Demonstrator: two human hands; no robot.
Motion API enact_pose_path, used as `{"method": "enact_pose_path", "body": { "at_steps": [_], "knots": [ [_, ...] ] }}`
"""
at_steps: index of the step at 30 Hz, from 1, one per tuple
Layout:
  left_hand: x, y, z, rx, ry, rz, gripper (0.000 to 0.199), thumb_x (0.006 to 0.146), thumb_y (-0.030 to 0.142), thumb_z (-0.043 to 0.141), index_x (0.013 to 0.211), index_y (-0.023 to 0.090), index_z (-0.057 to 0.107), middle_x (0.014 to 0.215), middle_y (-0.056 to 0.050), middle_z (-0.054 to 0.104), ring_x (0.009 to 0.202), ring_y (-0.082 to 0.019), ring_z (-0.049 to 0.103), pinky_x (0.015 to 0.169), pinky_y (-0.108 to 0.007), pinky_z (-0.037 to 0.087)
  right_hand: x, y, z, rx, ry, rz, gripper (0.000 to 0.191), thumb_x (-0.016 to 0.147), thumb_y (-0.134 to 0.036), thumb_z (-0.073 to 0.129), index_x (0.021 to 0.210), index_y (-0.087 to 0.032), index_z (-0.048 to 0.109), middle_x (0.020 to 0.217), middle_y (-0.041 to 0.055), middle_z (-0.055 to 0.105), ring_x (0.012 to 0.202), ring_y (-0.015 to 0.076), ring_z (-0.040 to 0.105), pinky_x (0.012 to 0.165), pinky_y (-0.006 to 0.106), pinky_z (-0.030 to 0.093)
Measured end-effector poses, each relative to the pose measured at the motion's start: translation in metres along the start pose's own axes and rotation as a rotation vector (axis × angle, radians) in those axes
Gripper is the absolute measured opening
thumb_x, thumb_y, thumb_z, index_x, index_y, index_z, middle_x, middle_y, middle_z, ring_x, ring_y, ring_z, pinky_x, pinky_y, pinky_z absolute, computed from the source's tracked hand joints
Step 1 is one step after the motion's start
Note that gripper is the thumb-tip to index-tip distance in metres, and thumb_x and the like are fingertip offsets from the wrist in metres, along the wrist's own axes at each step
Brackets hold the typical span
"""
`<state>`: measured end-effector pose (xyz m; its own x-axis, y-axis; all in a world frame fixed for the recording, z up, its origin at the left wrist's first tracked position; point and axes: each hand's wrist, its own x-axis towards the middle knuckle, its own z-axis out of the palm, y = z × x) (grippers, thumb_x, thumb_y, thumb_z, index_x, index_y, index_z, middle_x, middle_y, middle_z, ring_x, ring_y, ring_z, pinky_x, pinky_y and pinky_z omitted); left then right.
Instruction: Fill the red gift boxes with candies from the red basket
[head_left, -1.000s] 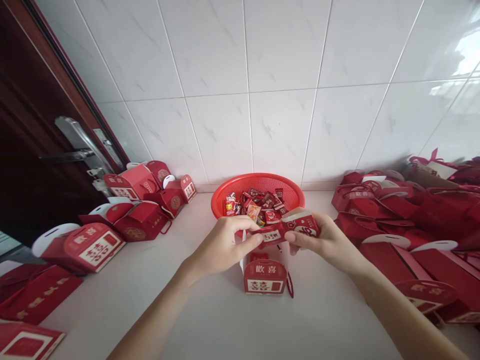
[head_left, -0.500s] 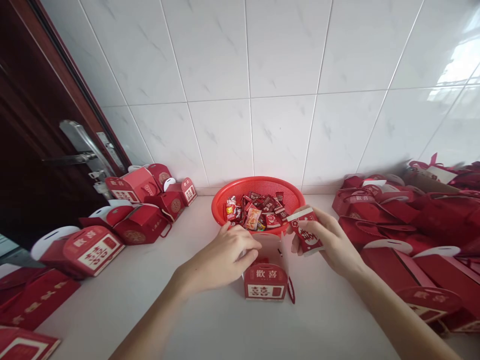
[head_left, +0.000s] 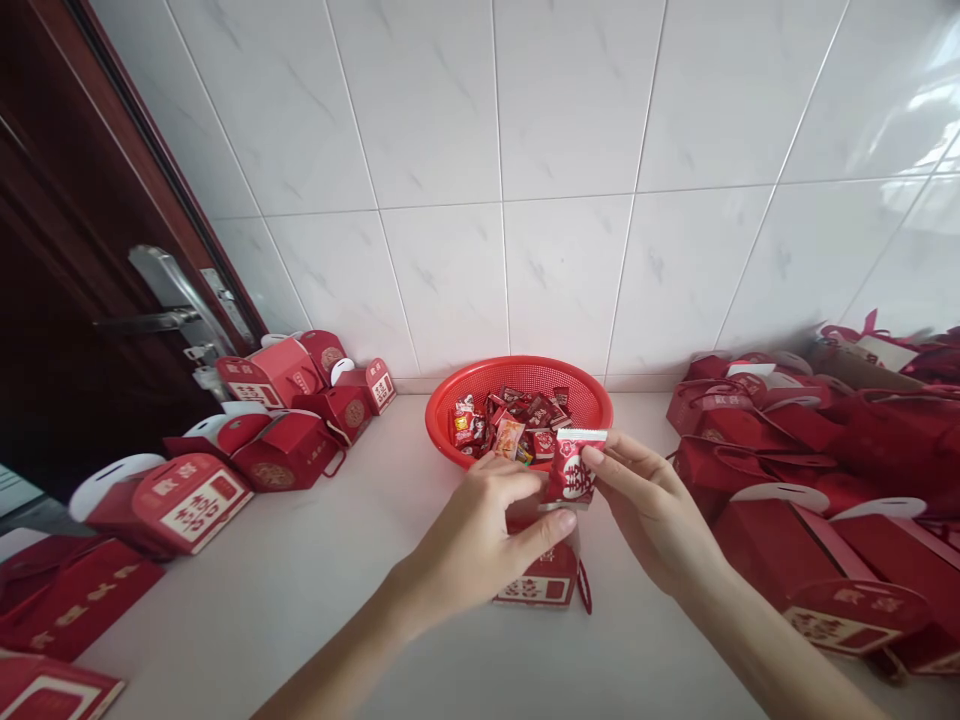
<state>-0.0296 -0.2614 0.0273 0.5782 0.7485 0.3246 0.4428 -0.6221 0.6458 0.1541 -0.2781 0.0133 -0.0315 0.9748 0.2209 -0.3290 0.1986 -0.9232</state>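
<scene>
At the back, a glossy wall of grey-veined white tiles (head_left: 435,290). Below, a smooth pale counter (head_left: 262,590). To the left, a dark red-brown door (head_left: 60,250) with a metal lever handle. On the right, a crowded pile of red boxes and bags (head_left: 795,540); opposite, a looser group of red card boxes with rounded flaps (head_left: 187,505), probably kept aside for elbow room. Near the wall, a round red plastic mesh basket (head_left: 517,362), apparently placed within easy reach. In front, left hand (head_left: 480,530) and right hand (head_left: 660,520), raised over a small red card box with a cord loop (head_left: 537,588), partly hidden. Between the hands, a little glossy red packet with pale crimped ends (head_left: 574,475): pinched between right thumb and fingers, perhaps by one side for a steady hold; left thumb and forefinger curled at the lower left edge, firmness impossible to tell. Inside the basket, small wrapped sweets (head_left: 510,437).

Readable: "歡喜" above "囍" on a left-hand box; "囍" on the central box and packet. Brands on the sweets too small.
</scene>
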Motion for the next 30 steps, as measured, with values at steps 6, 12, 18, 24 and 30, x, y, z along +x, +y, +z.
{"method": "enact_pose_path", "body": {
  "at_steps": [6, 12, 18, 24, 30],
  "knots": [
    [0.003, -0.004, -0.012, -0.093, 0.058, -0.056, 0.036, 0.098, 0.044, 0.052, 0.076, 0.018, 0.065, 0.073, 0.001, 0.061, 0.072, -0.015, 0.052, 0.068, -0.025, 0.042, 0.0, 0.001, -0.004, -0.055, -0.002, -0.028, 0.026, 0.079, -0.045, 0.078, 0.085, -0.021, 0.068, 0.099, 0.0064, 0.076, 0.095, 0.0236, 0.068, 0.091, 0.038, 0.052],
    [0.003, -0.01, -0.025, -0.044, 0.059, -0.09, 0.044, 0.099, 0.046, 0.047, 0.064, 0.018, 0.05, 0.065, 0.002, 0.045, 0.067, -0.014, 0.041, 0.063, -0.025, 0.038, 0.002, -0.006, -0.008, -0.264, -0.074, -0.089, 0.029, 0.084, -0.049, 0.073, 0.091, -0.022, 0.068, 0.099, 0.0054, 0.075, 0.094, 0.0226, 0.069, 0.086, 0.035, 0.055],
    [0.006, -0.011, -0.03, 0.103, 0.061, -0.071, 0.041, 0.098, 0.038, 0.046, 0.061, 0.02, 0.041, 0.063, 0.002, 0.045, 0.068, -0.015, 0.044, 0.066, -0.027, 0.038, 0.002, -0.001, -0.011, -0.552, -0.047, -0.229, 0.024, 0.091, -0.046, 0.064, 0.089, -0.021, 0.068, 0.091, 0.0052, 0.074, 0.087, 0.0226, 0.068, 0.082, 0.034, 0.053],
    [0.004, -0.012, -0.043, 0.296, 0.016, -0.017, 0.033, 0.096, 0.03, 0.047, 0.065, 0.02, 0.053, 0.073, 0.0, 0.061, 0.076, -0.018, 0.055, 0.084, -0.033, 0.041, 0.001, 0.0, -0.016, -0.908, 0.032, -0.264, 0.019, 0.088, -0.037, 0.064, 0.101, -0.023, 0.068, 0.088, 0.0042, 0.072, 0.079, 0.0212, 0.065, 0.074, 0.034, 0.051],
    [0.001, -0.014, -0.035, 0.429, -0.094, 0.019, 0.035, 0.093, 0.023, 0.048, 0.059, 0.02, 0.05, 0.07, -0.001, 0.064, 0.078, -0.019, 0.057, 0.091, -0.039, 0.041, 0.0, -0.002, -0.014, -1.101, -0.233, -0.056, 0.016, 0.085, -0.024, 0.058, 0.092, -0.025, 0.073, 0.076, 0.0001, 0.071, 0.062, 0.0164, 0.06, 0.06, 0.029, 0.045]
  ]
}}
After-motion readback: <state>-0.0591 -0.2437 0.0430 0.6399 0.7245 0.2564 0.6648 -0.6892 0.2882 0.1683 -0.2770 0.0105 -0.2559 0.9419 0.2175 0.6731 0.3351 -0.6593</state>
